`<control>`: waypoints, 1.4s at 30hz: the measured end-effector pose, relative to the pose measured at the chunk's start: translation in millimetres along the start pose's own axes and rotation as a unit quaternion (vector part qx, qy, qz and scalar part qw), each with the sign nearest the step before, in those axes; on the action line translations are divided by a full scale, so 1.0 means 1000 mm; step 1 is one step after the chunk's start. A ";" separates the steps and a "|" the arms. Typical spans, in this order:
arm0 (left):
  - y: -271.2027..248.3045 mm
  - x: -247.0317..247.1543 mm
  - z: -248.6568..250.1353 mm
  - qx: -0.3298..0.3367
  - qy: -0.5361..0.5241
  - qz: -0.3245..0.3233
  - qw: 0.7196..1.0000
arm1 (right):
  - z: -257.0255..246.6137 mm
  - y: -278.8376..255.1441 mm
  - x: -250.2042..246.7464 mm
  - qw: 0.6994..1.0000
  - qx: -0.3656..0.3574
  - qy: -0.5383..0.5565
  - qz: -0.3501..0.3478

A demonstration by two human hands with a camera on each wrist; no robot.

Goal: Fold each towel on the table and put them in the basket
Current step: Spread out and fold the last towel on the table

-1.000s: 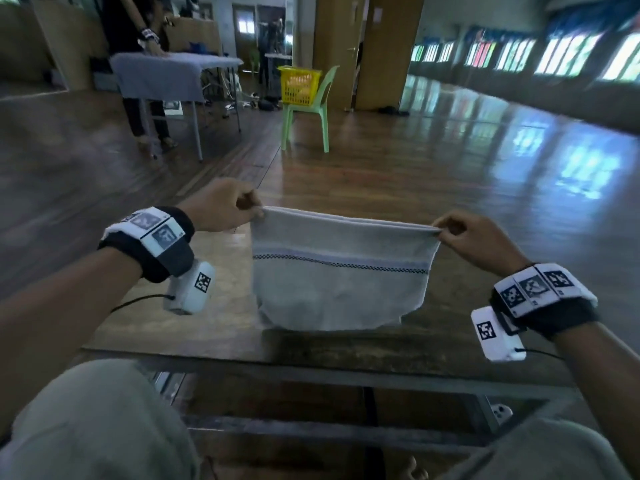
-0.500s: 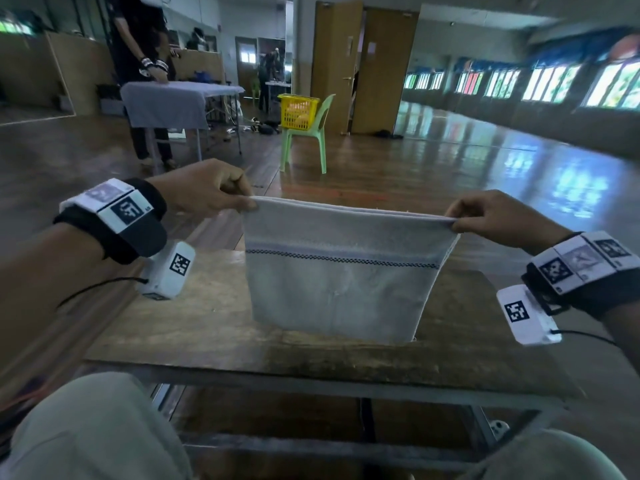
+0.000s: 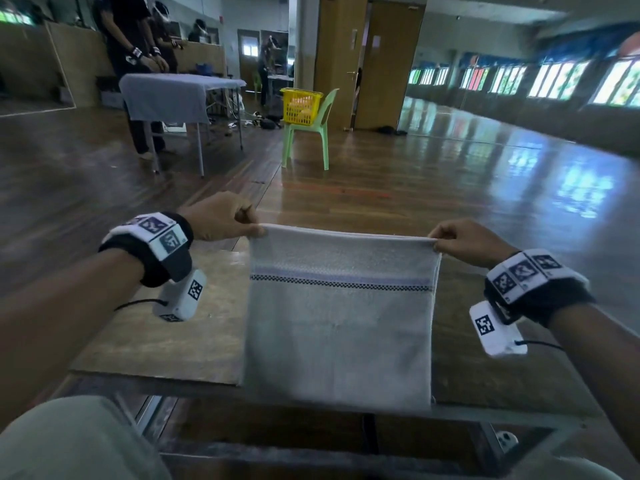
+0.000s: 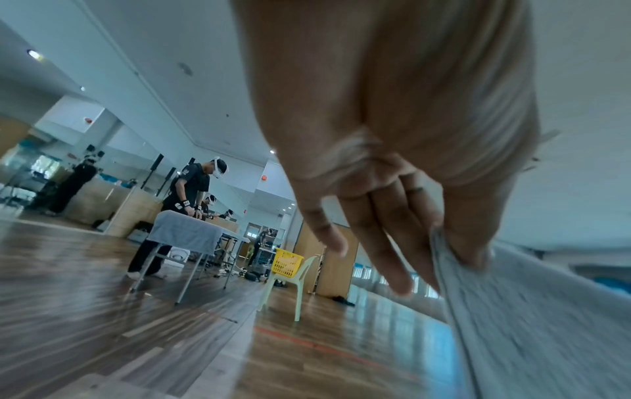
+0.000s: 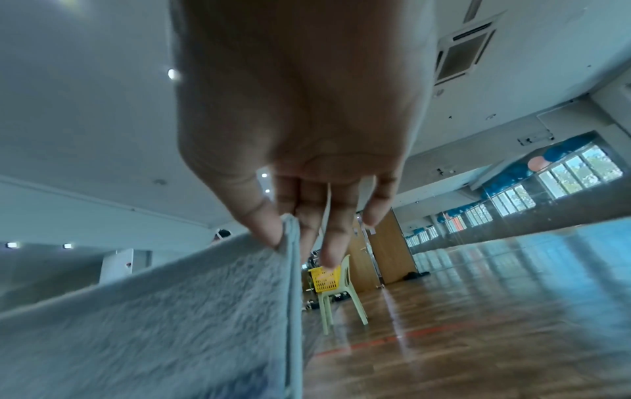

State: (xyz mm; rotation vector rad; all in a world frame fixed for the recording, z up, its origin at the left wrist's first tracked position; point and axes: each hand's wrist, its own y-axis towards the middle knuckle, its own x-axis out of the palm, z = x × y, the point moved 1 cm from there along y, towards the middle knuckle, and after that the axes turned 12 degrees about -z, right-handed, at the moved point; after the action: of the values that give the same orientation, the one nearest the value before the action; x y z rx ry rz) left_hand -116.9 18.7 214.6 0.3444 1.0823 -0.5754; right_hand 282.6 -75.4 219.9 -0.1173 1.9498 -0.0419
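Observation:
A pale grey towel (image 3: 339,327) with a purple band and a black checked stripe hangs stretched in the air over the wooden table (image 3: 166,337). My left hand (image 3: 225,220) pinches its top left corner and my right hand (image 3: 460,242) pinches its top right corner. In the left wrist view the thumb and forefinger of my left hand (image 4: 403,194) nip the towel (image 4: 532,318) edge, other fingers straight. In the right wrist view my right hand (image 5: 300,172) pinches the towel (image 5: 163,318) corner the same way. The towel's lower edge hangs past the table's near edge. A yellow basket (image 3: 300,106) sits on a green chair (image 3: 311,133) far ahead.
Another table (image 3: 166,95) draped with a grey cloth stands at the back left, with people (image 3: 130,46) working at it. Shiny wooden floor (image 3: 450,174) spreads between my table and the chair. My knees (image 3: 76,441) are below the table's near edge.
Both hands have lifted the towel higher and drawn it toward me; it now hangs full length and flat, with its bottom edge off the tabletop. The head view has tilted up.

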 end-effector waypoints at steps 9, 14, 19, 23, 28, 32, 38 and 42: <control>0.002 0.008 -0.010 0.080 -0.004 0.182 0.980 | -0.003 0.005 0.009 0.961 -0.068 -0.064 0.260; -0.022 0.061 -0.021 0.055 0.017 0.033 0.998 | 0.025 -0.009 0.061 0.992 -0.041 -0.069 0.098; -0.052 0.130 -0.042 0.010 -0.036 -0.185 0.982 | 0.044 -0.034 0.128 0.985 -0.011 -0.080 -0.151; -0.069 0.150 -0.037 -0.005 -0.058 -0.317 0.947 | 0.052 -0.048 0.143 0.936 -0.025 0.071 -0.345; -0.059 0.151 -0.046 -0.022 -0.080 -0.311 0.947 | 0.065 -0.033 0.150 0.939 -0.023 0.111 -0.325; -0.038 0.156 -0.061 -0.040 -0.069 -0.267 0.960 | 0.068 -0.008 0.158 0.950 -0.004 0.103 -0.294; 0.004 0.158 -0.086 -0.049 -0.029 -0.253 0.966 | 0.076 0.037 0.166 0.968 0.024 0.108 -0.227; 0.033 0.162 -0.103 -0.048 -0.015 -0.209 0.977 | 0.082 0.066 0.167 0.970 0.036 0.109 -0.214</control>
State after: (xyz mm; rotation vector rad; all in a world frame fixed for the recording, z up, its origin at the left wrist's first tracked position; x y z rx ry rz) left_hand -116.0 56.3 23.5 0.0197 1.1570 -0.8952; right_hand 292.3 -24.9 29.1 -0.5035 2.1065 -0.4253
